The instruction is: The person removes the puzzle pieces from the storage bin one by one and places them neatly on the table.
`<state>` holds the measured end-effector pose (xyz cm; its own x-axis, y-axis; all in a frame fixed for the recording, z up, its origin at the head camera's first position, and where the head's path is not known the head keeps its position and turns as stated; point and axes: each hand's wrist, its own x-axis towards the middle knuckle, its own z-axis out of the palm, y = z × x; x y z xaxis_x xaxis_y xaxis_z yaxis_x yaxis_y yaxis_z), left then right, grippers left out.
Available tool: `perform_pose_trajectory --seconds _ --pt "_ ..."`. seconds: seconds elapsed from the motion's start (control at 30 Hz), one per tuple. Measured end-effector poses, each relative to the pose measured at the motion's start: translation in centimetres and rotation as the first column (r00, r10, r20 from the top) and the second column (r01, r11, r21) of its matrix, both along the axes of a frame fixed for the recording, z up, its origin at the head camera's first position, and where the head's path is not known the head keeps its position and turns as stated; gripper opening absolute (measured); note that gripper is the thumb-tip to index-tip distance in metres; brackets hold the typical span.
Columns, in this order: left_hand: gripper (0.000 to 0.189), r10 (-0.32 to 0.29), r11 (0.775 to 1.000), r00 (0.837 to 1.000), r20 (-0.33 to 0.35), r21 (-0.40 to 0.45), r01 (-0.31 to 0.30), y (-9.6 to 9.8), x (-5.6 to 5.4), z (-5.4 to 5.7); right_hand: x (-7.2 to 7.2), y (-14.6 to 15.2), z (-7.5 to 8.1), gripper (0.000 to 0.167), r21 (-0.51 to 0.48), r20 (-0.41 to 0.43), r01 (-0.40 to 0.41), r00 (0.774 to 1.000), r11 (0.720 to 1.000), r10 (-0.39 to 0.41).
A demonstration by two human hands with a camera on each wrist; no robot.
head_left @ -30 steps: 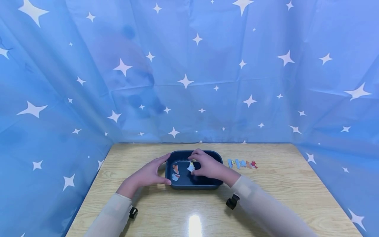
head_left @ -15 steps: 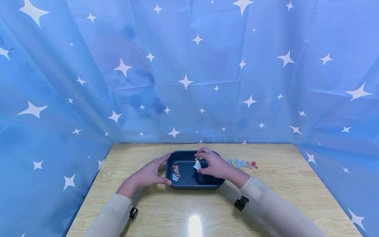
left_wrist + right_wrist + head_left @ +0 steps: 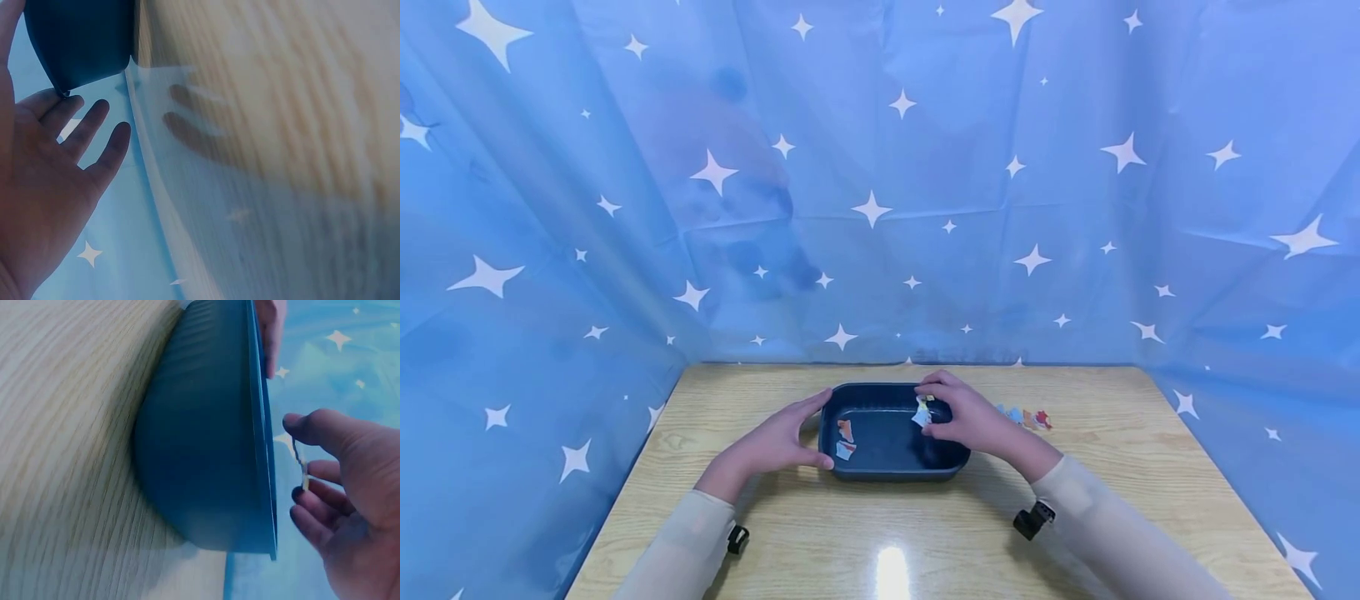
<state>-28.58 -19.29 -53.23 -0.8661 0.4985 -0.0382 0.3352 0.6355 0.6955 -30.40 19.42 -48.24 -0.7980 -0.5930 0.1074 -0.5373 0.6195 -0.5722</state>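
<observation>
My left hand (image 3: 775,437) stands at the left end of a dark, round-cornered tray (image 3: 880,475). Its thumb and index finger lie at two corners, and the other fingers spread outside it in the left wrist view. Above the right part of the tray, my right hand (image 3: 973,421) pinches a thin puzzle piece (image 3: 922,414), white and light blue with some yellow. In the right wrist view that piece (image 3: 304,475) shows edge-on between thumb and fingertips, beyond the tray's rim. Inside the tray at left lie an orange puzzle piece (image 3: 846,431) and a pale one with red (image 3: 846,450).
Right of the tray, a row of several puzzle pieces (image 3: 1028,418) lies on the wooden table (image 3: 805,533), partly hidden by my right hand. A blue curtain (image 3: 880,250) with white stars hangs behind and at both sides.
My right hand has moved right over the tray, carrying the puzzle piece, and now covers part of the row beside it. The left hand and the tray have stayed put.
</observation>
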Motion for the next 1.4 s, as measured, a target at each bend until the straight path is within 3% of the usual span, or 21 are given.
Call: perform_pose_trajectory --seconds 0.4,0.77,1.07,1.4 --pt "0.124 0.008 1.0 1.0 0.009 0.01 -0.008 0.1 0.2 0.3 0.4 3.3 0.6 0.06 0.016 -0.02 0.081 0.997 0.997 -0.081" --pt "0.124 -0.004 1.0 1.0 0.001 0.01 0.004 0.2 0.1 0.3 0.2 7.9 -0.4 0.058 0.0 -0.076 0.115 0.991 0.993 -0.114" --pt "0.124 -0.007 1.0 1.0 -0.012 0.006 0.007 0.1 0.1 0.3 0.2 10.6 0.2 0.057 0.044 -0.104 0.128 0.987 0.991 -0.123" --pt "0.124 0.001 1.0 1.0 -0.006 0.012 -0.001 0.2 0.3 0.5 0.2 12.9 0.2 0.059 0.077 -0.032 0.15 0.988 0.986 -0.148"
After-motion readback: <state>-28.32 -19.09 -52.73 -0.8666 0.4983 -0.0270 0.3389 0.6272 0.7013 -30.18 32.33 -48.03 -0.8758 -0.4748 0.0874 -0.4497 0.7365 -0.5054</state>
